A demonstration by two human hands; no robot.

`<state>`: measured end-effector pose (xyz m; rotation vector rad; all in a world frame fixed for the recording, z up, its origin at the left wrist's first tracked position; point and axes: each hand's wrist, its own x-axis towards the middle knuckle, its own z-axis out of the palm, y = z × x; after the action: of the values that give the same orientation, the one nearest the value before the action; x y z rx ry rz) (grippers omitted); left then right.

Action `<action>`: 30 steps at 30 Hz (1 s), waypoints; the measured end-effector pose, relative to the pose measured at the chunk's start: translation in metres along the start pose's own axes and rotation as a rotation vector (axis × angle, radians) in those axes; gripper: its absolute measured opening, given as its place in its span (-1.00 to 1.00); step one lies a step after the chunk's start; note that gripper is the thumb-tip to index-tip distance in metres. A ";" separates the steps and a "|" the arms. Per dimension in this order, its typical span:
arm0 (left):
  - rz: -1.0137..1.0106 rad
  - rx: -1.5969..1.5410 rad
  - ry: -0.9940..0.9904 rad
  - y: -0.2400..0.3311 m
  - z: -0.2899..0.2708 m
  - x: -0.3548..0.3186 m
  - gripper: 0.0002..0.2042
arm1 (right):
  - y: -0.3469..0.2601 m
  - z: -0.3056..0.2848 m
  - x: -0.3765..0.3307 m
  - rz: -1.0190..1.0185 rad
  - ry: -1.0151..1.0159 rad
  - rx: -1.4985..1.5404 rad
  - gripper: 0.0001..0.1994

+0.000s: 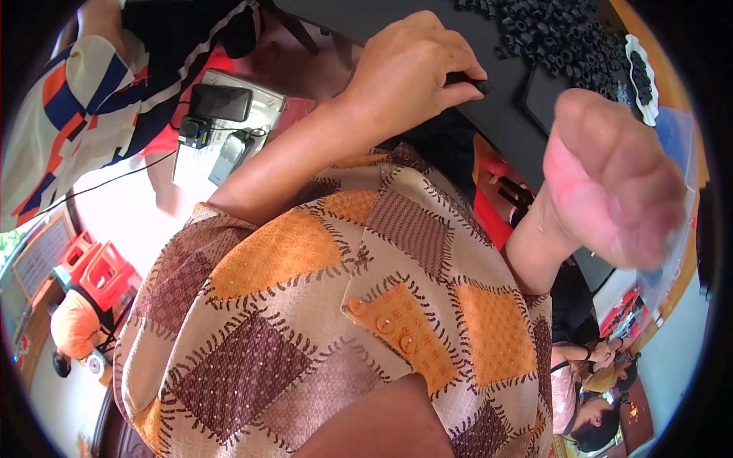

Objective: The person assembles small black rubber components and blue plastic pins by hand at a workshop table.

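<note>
Fingers of your left hand (pixel 408 72), upper centre of frame, are curled tight round a small black rod-like piece (pixel 467 81); its rounded tip pokes out toward frame right, long axis roughly level. Your right hand (pixel 615 179), right side, is blurred, palm up, fingers loosely bent; can't tell if anything's in it. Pile of small black ring parts (pixel 561 34), matte, rubbery-looking, lies upper right on the dark tabletop (pixel 489 114), i.e. right of and slightly above the left fingertips, approx. above the right hand. Left hand's on the table, so nearer the pile's edge. A white scalloped dish (pixel 643 72) w/ more black bits sits at the pile's right edge. Your patchwork orange-brown shirt (pixel 328 305) fills the lower frame.
</note>
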<state>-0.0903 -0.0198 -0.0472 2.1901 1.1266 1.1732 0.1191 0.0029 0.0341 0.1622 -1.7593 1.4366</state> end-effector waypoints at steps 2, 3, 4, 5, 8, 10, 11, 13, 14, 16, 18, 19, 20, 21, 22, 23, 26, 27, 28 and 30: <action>-0.019 0.016 0.004 0.001 0.000 0.000 -0.83 | 0.005 0.025 0.000 0.236 0.488 0.056 -0.51; -0.037 0.026 0.004 0.000 -0.001 0.000 -0.83 | -0.006 0.034 -0.008 0.080 0.606 -0.251 -0.56; -0.036 0.027 0.004 -0.002 -0.001 0.001 -0.83 | 0.003 0.037 -0.014 0.078 0.605 -0.250 -0.56; -0.008 0.017 0.013 0.000 0.000 0.002 -0.83 | 0.011 0.045 -0.019 0.207 0.633 -0.332 -0.64; -0.010 0.032 -0.002 0.003 -0.001 -0.001 -0.83 | 0.049 0.042 -0.022 0.560 0.659 -0.530 -0.85; -0.043 0.045 -0.034 0.002 -0.002 -0.002 -0.83 | 0.049 0.037 -0.025 0.346 0.580 -0.242 -0.83; -0.022 0.069 -0.019 -0.001 -0.002 -0.002 -0.83 | 0.046 0.041 -0.025 0.352 0.583 -0.239 -0.83; -0.038 0.047 -0.016 -0.004 -0.001 -0.002 -0.83 | 0.042 0.038 -0.016 0.156 0.611 -0.133 -0.84; -0.031 0.030 -0.023 -0.002 -0.001 -0.001 -0.83 | 0.032 0.044 -0.011 0.068 0.638 -0.093 -0.85; 0.010 0.015 0.006 0.001 0.000 0.000 -0.83 | -0.002 0.042 -0.014 0.282 0.382 -0.522 -0.85; -0.035 0.047 -0.027 -0.001 -0.002 -0.004 -0.84 | 0.047 0.044 -0.018 0.220 0.433 -0.574 -0.81; -0.047 0.063 -0.048 -0.002 -0.003 -0.003 -0.84 | 0.063 0.047 -0.020 0.180 0.492 -0.655 -0.73; -0.058 0.078 -0.069 -0.003 -0.003 -0.002 -0.84 | 0.063 0.048 -0.023 0.415 0.538 -0.379 -0.67; -0.053 0.076 -0.069 -0.006 -0.002 0.001 -0.84 | 0.064 0.044 -0.022 0.392 0.505 -0.407 -0.70; -0.031 0.085 -0.047 -0.008 -0.001 0.000 -0.84 | 0.065 0.044 -0.022 0.371 0.472 -0.427 -0.72; -0.007 0.094 -0.024 -0.009 -0.001 0.000 -0.84 | 0.064 0.044 -0.022 0.370 0.473 -0.423 -0.72; -0.004 0.080 -0.044 0.000 -0.006 0.001 -0.83 | 0.041 0.018 -0.021 -0.012 0.604 0.035 -0.81; 0.006 0.074 -0.042 0.002 -0.008 0.003 -0.83 | 0.024 0.014 -0.024 -0.003 0.647 -0.003 -0.82; -0.043 -0.079 -0.048 0.001 -0.009 0.007 -0.81 | 0.009 0.017 -0.020 -0.004 0.690 -0.043 -0.82; -0.094 -0.221 -0.056 0.001 -0.017 0.012 -0.79 | 0.003 0.030 -0.019 0.140 0.785 -0.409 -0.86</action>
<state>-0.0998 -0.0107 -0.0310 1.9698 1.0139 1.1309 0.1144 -0.0294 0.0196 -0.6660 -1.3599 0.9908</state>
